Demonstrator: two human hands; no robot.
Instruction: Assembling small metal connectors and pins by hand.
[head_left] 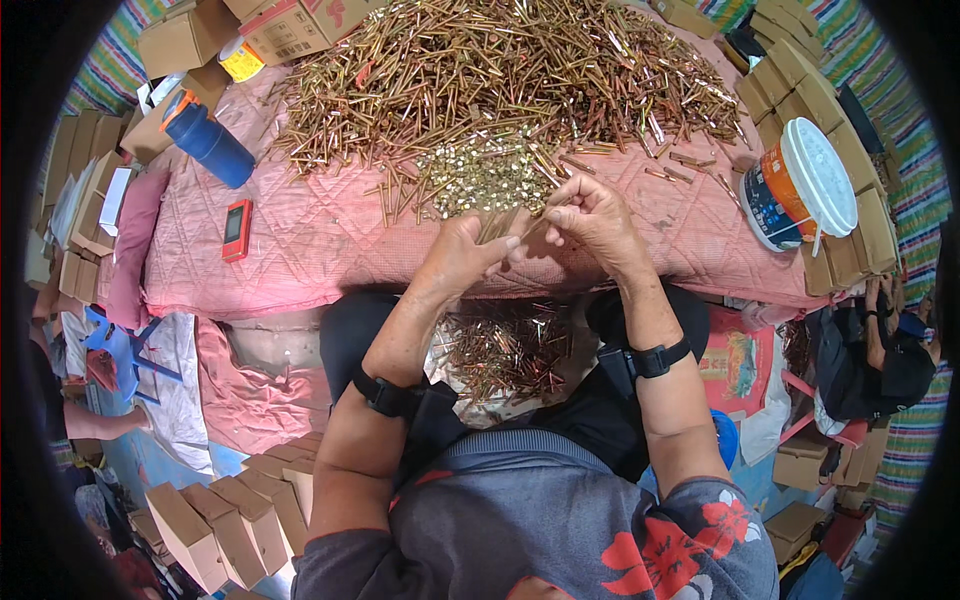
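Observation:
My left hand (462, 254) is at the near edge of the pink quilted cloth (300, 265), its thumb and fingers closed around several slender brownish-gold sticks (503, 224). Just right of it, my right hand (597, 222) is bent into a pinch by the ends of those sticks. Whatever lies between its fingertips is too small to make out. Directly beyond both hands spreads a patch of small shiny pale-gold pieces (485, 178). Behind that rises a large heap of slender gold-brown sticks (500, 75).
A blue bottle (208, 140) and a red handheld device (237, 230) lie to the left. On the right stands a white-lidded bucket (800, 185). More sticks (508, 350) lie between my knees. Cardboard boxes (235, 520) line both sides; another person (870, 350) is at far right.

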